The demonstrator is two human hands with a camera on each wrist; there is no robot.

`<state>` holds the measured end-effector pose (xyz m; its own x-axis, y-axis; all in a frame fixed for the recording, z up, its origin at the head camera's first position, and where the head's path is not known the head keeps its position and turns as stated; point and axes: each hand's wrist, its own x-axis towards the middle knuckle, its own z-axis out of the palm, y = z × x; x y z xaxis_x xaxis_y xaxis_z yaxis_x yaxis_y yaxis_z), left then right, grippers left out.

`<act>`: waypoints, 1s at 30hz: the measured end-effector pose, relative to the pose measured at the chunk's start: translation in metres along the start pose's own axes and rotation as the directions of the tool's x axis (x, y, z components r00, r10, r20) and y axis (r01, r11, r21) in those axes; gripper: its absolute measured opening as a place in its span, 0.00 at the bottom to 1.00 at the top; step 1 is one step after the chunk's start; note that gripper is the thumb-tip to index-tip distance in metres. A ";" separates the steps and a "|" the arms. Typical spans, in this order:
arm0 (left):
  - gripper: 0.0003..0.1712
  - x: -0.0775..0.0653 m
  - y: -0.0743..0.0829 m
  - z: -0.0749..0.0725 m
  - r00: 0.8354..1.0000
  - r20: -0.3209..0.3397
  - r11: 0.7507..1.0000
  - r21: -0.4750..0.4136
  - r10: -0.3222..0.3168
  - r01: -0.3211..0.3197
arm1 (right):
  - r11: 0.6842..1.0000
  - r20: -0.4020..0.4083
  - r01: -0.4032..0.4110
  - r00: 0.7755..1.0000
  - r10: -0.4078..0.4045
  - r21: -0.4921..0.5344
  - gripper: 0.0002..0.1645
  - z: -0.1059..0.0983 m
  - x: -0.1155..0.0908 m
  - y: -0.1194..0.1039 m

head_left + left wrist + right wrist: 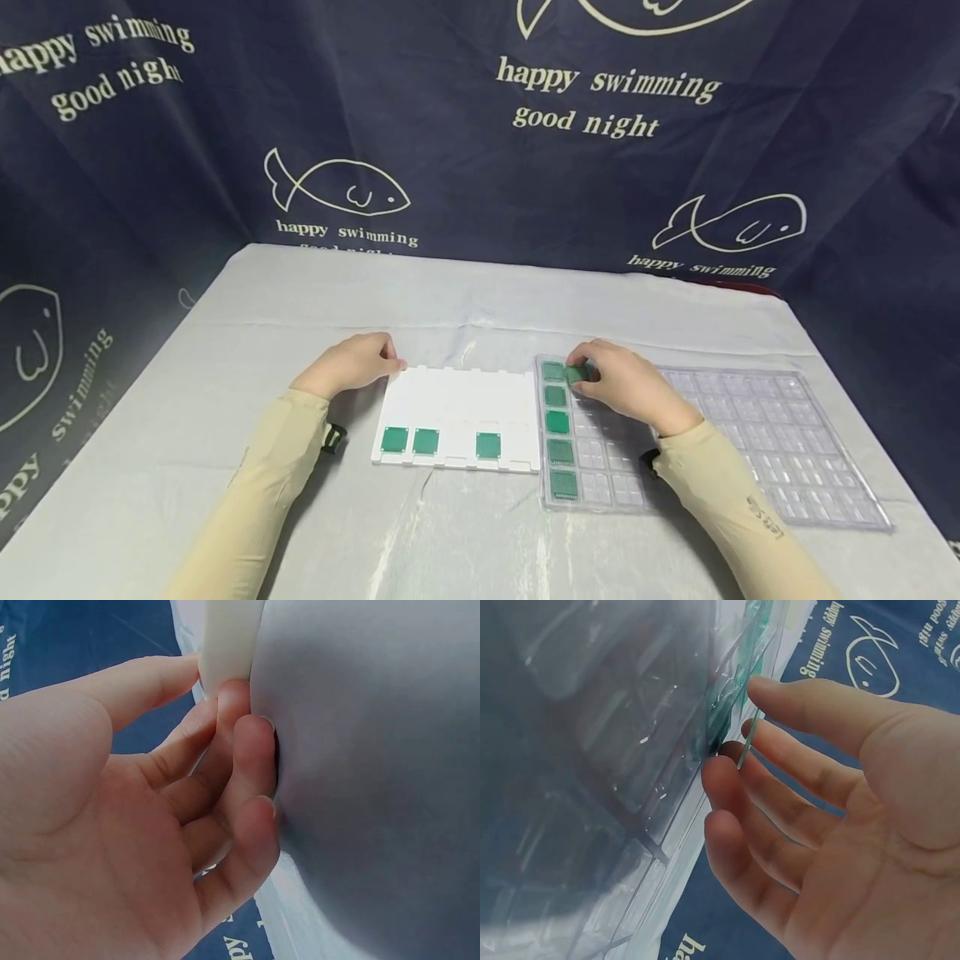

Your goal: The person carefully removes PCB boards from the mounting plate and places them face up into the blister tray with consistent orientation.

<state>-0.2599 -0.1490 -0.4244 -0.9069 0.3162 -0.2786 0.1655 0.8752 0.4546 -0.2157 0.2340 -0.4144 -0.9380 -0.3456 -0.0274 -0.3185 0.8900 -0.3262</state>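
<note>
My right hand (630, 385) pinches a small green circuit board (577, 373) between thumb and fingers, over the top of the clear plastic tray's second column. In the right wrist view, that thin board (748, 742) stands edge-on at the fingertips. My left hand (358, 363) holds the far left corner of a white board (450, 396) with notched edges. The left wrist view shows the white board's edge (229, 645) between thumb and fingers. Several green circuit boards (557, 422) fill the tray's leftmost column. Three more (426, 442) lie along the white board's near edge, with a gap before the rightmost.
The compartmented clear tray (832, 433) extends right, under my right forearm, its left edge against the white board. A pale grey cloth (300, 533) covers the table. Behind hangs a dark blue curtain (480, 192) printed with fish and lettering.
</note>
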 end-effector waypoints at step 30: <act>0.14 -0.001 0.003 -0.001 1.000 0.001 1.000 0.001 0.008 -0.008 | 0.999 0.028 -0.037 0.999 0.037 -0.027 0.17 0.004 0.002 0.002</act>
<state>-0.2590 -0.1474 -0.4220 -0.9051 0.3239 -0.2755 0.1736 0.8729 0.4559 -0.2172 0.2339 -0.4187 -0.9450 -0.3202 -0.0659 -0.2874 0.9098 -0.2996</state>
